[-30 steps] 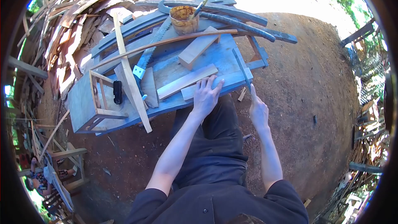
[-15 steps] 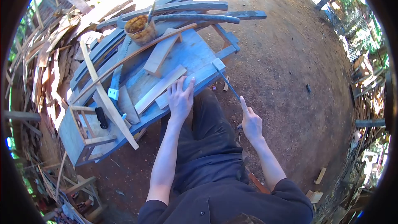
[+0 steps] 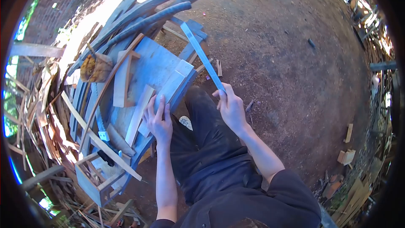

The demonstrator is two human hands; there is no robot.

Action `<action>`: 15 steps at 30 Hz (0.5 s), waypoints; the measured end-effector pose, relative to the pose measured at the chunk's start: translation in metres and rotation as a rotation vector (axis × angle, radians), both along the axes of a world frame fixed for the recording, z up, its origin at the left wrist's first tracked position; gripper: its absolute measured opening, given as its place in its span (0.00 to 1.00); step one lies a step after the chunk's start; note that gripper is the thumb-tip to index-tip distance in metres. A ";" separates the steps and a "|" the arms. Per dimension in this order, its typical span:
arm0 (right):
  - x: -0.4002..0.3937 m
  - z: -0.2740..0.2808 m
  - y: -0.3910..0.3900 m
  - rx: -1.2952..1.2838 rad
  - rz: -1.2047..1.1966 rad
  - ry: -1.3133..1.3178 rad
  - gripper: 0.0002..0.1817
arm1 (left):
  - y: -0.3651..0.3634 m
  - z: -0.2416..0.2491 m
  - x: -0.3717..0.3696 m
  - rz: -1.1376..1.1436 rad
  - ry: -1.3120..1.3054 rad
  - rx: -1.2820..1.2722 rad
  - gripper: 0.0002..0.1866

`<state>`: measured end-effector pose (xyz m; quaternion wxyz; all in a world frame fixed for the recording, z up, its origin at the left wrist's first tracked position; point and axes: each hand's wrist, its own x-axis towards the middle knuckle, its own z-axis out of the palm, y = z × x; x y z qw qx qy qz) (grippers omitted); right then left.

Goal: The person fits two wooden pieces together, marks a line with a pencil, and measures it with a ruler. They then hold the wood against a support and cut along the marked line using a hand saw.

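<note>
My right hand (image 3: 232, 109) is closed round the lower end of a long, flat metal tool (image 3: 201, 55) that looks like a file. The tool is raised above the ground, beyond the bench's right edge and apart from the wood. My left hand (image 3: 158, 122) rests with spread fingers on a squared wood piece (image 3: 176, 82) lying along the near edge of the workbench (image 3: 154, 57). Left of those fingers lies a pale wooden slat (image 3: 140, 114). My left palm and fingers partly hide the wood piece.
On the bench are a handsaw (image 3: 100, 120), a tub of brownish material (image 3: 97, 67), a wood block (image 3: 121, 85), a small wooden frame (image 3: 95, 181) and a black object (image 3: 105, 158). Long beams (image 3: 145, 23) lie along the far side. Scrap wood (image 3: 346, 157) sits on the ground at right.
The flat tool has come away from the wood piece's end and lifted, its broad face now showing. My right hand has moved up and left. The view has turned, so the bench appears rotated.
</note>
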<state>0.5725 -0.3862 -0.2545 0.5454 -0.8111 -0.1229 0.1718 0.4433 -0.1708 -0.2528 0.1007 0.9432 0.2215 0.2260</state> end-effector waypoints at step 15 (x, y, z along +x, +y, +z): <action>0.042 0.043 0.004 0.918 0.254 0.353 0.36 | 0.000 -0.001 -0.002 0.010 0.047 0.017 0.17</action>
